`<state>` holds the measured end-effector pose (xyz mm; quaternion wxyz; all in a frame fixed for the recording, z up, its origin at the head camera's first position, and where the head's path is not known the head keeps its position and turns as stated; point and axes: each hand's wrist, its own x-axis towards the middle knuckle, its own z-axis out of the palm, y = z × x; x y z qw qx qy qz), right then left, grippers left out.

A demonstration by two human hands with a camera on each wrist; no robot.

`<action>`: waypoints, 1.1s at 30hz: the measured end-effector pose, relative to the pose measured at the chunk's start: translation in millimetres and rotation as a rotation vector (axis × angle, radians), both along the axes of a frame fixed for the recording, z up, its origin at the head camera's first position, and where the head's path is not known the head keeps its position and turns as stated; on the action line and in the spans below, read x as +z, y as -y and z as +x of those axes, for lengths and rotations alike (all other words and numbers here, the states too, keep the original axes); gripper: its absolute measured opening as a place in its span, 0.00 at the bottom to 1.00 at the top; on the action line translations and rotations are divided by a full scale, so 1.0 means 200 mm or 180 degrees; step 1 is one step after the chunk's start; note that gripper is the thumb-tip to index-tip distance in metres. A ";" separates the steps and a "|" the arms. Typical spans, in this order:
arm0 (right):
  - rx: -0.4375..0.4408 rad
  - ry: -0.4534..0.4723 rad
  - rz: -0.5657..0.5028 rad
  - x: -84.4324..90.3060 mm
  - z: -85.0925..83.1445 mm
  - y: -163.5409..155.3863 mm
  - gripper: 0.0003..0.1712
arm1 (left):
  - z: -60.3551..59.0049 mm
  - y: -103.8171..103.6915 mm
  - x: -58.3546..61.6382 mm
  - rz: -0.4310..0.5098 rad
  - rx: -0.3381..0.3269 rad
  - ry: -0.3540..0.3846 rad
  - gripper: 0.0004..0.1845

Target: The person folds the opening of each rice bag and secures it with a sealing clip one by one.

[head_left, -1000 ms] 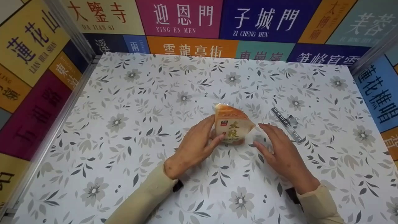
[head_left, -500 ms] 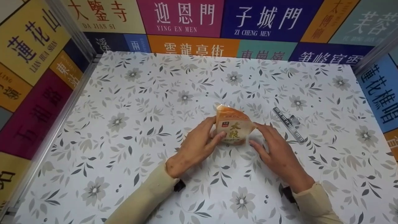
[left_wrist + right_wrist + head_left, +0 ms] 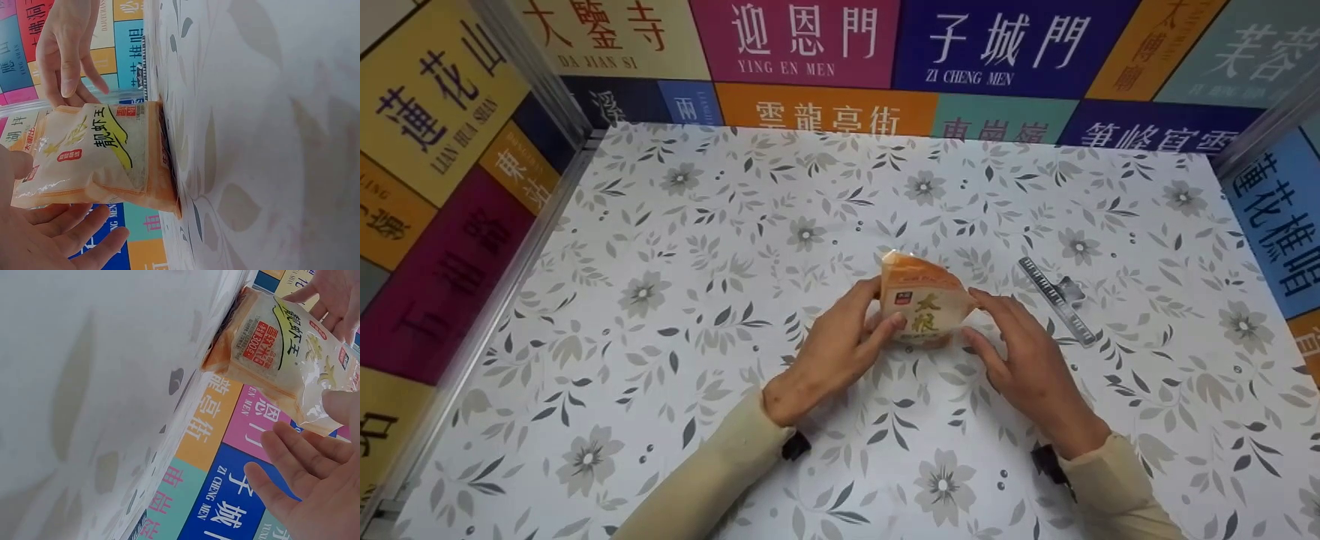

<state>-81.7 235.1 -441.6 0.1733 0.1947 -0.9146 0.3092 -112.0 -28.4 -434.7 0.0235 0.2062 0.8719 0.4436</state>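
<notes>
A small bag of rice (image 3: 922,307), orange and cream with gold lettering, stands upright on the table, as the left wrist view (image 3: 90,152) also shows. My left hand (image 3: 836,345) holds its left side, thumb on the front and fingers behind. At the bag's right corner is my right hand (image 3: 1027,360), its index fingertip at the corner and its thumb a little apart. In the right wrist view, the fingers of my right hand (image 3: 315,478) are spread and loosely bent beside the bag. The bag hides part of the left fingers.
A long transparent ruler-like clip (image 3: 1056,300) with dark markings lies right of the bag, beyond the right hand. The table (image 3: 720,442) has a white floral cover. Panels with large lettering (image 3: 802,37) stand along the back and both sides.
My right hand has moved left, from a gap beside the bag to its right corner. The left hand keeps its hold, and the bag stays nearly in place.
</notes>
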 end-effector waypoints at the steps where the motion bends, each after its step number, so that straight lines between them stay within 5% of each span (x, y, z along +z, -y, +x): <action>1: -0.0001 -0.0033 -0.0002 0.00 0.00 0.00 0.32 | 0.00 0.00 0.00 0.0016 0.0006 0.0010 0.29; 14: 0.0005 -0.0262 -0.0177 0.02 -0.02 0.01 0.25 | -0.04 -0.05 0.01 0.0217 0.0017 -0.0032 0.25; 33: 0.0035 -0.0501 -0.0398 0.02 -0.04 0.06 0.18 | -0.08 -0.09 0.02 0.1185 -0.0024 0.0223 0.19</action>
